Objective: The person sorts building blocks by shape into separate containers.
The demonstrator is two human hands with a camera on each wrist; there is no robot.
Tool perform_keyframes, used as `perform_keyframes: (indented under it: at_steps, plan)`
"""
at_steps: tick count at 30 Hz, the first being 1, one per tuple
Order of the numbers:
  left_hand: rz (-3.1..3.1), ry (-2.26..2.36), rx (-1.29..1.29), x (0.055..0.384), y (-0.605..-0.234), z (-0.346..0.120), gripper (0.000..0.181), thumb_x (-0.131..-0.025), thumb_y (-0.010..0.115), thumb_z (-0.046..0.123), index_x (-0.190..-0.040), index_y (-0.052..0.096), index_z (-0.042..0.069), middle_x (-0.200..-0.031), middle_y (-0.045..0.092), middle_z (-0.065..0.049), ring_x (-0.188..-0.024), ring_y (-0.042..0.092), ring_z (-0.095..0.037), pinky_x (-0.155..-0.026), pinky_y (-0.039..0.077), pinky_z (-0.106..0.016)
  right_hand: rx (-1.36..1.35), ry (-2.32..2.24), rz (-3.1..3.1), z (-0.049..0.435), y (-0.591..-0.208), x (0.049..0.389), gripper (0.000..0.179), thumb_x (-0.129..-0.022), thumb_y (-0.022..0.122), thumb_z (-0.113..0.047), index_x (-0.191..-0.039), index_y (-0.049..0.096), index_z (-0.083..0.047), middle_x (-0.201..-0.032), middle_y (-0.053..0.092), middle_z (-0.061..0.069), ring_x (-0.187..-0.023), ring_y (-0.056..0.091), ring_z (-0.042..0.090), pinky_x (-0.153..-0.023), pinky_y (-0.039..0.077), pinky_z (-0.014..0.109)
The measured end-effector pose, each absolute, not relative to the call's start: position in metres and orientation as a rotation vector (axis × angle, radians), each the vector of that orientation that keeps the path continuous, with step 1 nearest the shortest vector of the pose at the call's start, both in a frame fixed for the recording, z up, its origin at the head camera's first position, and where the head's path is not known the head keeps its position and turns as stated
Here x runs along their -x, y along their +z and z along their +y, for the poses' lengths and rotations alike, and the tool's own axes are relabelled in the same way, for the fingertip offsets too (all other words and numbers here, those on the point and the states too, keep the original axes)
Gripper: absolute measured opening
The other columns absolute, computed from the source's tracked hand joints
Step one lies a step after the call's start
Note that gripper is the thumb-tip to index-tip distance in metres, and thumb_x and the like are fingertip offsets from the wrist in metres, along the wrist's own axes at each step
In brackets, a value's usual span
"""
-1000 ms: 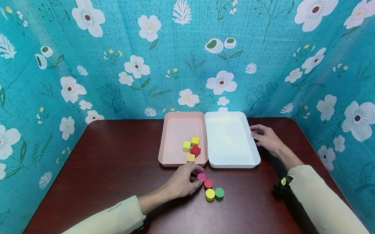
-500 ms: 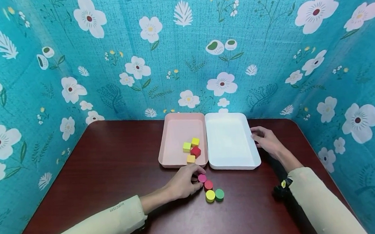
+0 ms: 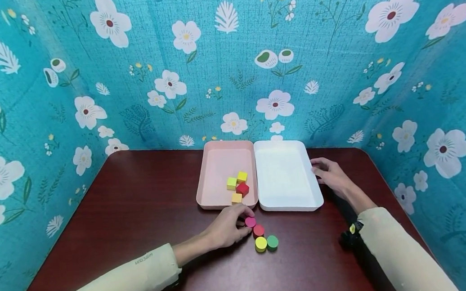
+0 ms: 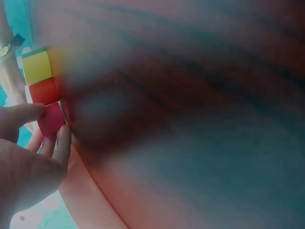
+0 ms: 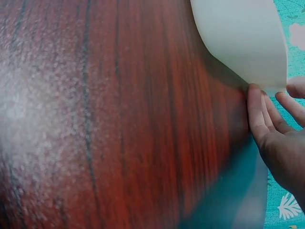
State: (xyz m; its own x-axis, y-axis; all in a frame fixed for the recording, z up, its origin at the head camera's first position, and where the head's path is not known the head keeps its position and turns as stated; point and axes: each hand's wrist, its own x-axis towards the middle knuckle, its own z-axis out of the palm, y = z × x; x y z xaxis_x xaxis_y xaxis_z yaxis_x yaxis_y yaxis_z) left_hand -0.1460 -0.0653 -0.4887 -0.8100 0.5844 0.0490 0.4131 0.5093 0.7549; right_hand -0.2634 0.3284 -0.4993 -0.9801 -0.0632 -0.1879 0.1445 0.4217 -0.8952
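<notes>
Apparently for control, the left hand pinches the pink cylinder on the counter, touching the red one. The right hand touches the white tray with relaxed fingers, perhaps steadying it.

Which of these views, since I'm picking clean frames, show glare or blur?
Head view: mostly sharp, with a pale sheen low on the table and the white tray very bright; left wrist view: much of the frame is hazy, though the pink piece looks clearer; right wrist view: speckled glare whitens the left side.
</notes>
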Motion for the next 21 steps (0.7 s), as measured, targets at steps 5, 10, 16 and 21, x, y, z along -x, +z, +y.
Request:
perform_keyframes:
  at_steps: [5,10,16,21]
  plan:
    - [2.541,1.166,-0.902,0.148,-0.484,-0.066,0.028,-0.094,0.079,0.005,-0.121,0.069,0.008,-0.116,0.068,0.000,-0.108,0.066,-0.012,-0.099,0.057,-0.032,-0.082,-1.608,2.475,0.327,-0.499,0.262,0.048,-0.113,0.051,-0.021,-0.157,0.043,-0.003,-0.145,0.051,0.025,-0.125,0.055,0.034,-0.102,0.055,0.049]
    - [2.557,1.123,-0.948,0.150,-0.477,-0.067,0.027,-0.095,0.079,0.008,-0.121,0.069,0.008,-0.116,0.068,0.002,-0.106,0.066,-0.009,-0.099,0.056,-0.032,-0.089,-1.596,2.491,0.326,-0.499,0.261,0.048,-0.114,0.050,-0.022,-0.157,0.043,-0.002,-0.146,0.051,0.026,-0.124,0.055,0.035,-0.100,0.055,0.046]
    - [2.539,1.137,-0.955,0.153,-0.470,-0.069,0.025,-0.096,0.079,0.010,-0.120,0.069,0.008,-0.115,0.068,0.001,-0.105,0.067,-0.010,-0.098,0.057,-0.033,-0.093,-1.593,2.500,0.326,-0.499,0.261,0.047,-0.114,0.050,-0.021,-0.157,0.043,-0.002,-0.147,0.051,0.027,-0.125,0.055,0.036,-0.102,0.055,0.049]
    - [2.524,1.165,-0.934,0.159,-0.466,-0.073,0.027,-0.096,0.080,0.009,-0.120,0.069,0.006,-0.114,0.068,-0.001,-0.104,0.069,-0.012,-0.095,0.059,-0.030,-0.092,-1.593,2.491,0.326,-0.498,0.261,0.048,-0.114,0.049,-0.022,-0.157,0.042,-0.002,-0.148,0.050,0.027,-0.126,0.055,0.037,-0.106,0.052,0.054]
